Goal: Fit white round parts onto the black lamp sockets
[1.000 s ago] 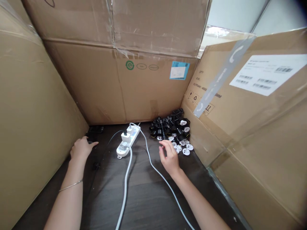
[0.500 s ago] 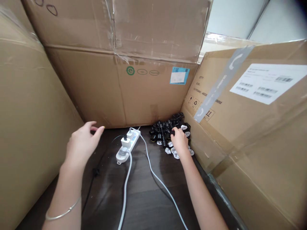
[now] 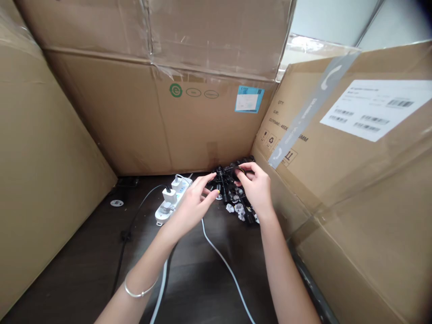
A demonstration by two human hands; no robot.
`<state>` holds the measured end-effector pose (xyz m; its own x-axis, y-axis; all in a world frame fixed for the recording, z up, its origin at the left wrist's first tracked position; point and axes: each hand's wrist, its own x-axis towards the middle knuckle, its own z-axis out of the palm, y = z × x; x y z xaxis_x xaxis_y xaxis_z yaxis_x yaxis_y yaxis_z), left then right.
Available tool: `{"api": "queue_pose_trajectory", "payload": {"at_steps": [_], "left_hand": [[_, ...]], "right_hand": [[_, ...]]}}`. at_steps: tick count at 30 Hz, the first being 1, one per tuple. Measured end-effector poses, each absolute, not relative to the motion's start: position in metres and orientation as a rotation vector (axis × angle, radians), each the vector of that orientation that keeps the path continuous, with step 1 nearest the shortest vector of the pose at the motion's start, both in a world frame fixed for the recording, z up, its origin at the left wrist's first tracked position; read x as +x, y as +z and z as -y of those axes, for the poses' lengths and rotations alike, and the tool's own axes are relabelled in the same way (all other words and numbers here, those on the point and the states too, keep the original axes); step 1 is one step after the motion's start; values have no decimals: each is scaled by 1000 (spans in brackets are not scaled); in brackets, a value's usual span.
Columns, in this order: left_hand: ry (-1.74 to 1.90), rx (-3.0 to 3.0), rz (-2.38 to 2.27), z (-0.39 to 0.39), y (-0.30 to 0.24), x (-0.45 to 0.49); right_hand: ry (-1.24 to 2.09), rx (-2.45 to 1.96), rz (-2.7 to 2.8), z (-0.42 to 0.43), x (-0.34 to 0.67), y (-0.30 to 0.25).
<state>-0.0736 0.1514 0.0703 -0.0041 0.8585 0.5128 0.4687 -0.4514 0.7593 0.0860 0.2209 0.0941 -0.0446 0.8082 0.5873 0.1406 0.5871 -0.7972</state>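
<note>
My right hand (image 3: 257, 185) pinches a black round part with a thin gold rim (image 3: 240, 171), held over a pile of black cylindrical parts (image 3: 226, 191). To its left hovers my left hand (image 3: 194, 202), empty, thumb and fingers apart, with its fingertips in front of the pile's left side. Several small white round pieces (image 3: 239, 209) lie at the near edge of the pile. One white disc (image 3: 117, 203) rests alone on the floor at the far left. My hands and the black part cover some of the pile.
A white power strip (image 3: 162, 216) with plugged-in white adapters (image 3: 169, 195) lies left of the pile. White cables (image 3: 224, 261) and a black cable (image 3: 123, 256) cross the dark floor (image 3: 199, 288). Large cartons stand left (image 3: 50, 157), behind (image 3: 189, 130) and right (image 3: 354, 189).
My left hand has swung right from the left side to the pile, uncovering the white disc. My right hand has lifted off the pile with the black part showing in its fingers.
</note>
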Motion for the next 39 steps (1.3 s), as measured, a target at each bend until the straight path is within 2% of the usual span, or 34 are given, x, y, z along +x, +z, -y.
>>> {"api": "queue_pose_trajectory", "payload": {"at_steps": [6, 12, 14, 17, 18, 26, 31, 35, 39], "left_hand": [[1402, 1538, -904, -155, 59, -67], [1412, 1463, -985, -159, 66, -90], [1397, 1421, -1024, -159, 68, -101], [1415, 1384, -1062, -160, 68, -112], [1428, 1380, -1064, -160, 67, -113], [1390, 1366, -985, -157, 69, -109], [1366, 1353, -930, -156, 70, -112], [1369, 1376, -925, -156, 70, -113], [1385, 1383, -900, -157, 69, -111]], "right_hand": [[901, -816, 1778, -202, 68, 93], [1334, -712, 1867, -210, 70, 87], [1231, -827, 1942, -218, 78, 82], [745, -1317, 2258, -232, 84, 67], [696, -1414, 2302, -235, 83, 60], [256, -1678, 2419, -234, 49, 25], [232, -1584, 2496, -234, 53, 30], [245, -1243, 2354, -228, 67, 57], [570, -805, 1981, -219, 73, 78]]}}
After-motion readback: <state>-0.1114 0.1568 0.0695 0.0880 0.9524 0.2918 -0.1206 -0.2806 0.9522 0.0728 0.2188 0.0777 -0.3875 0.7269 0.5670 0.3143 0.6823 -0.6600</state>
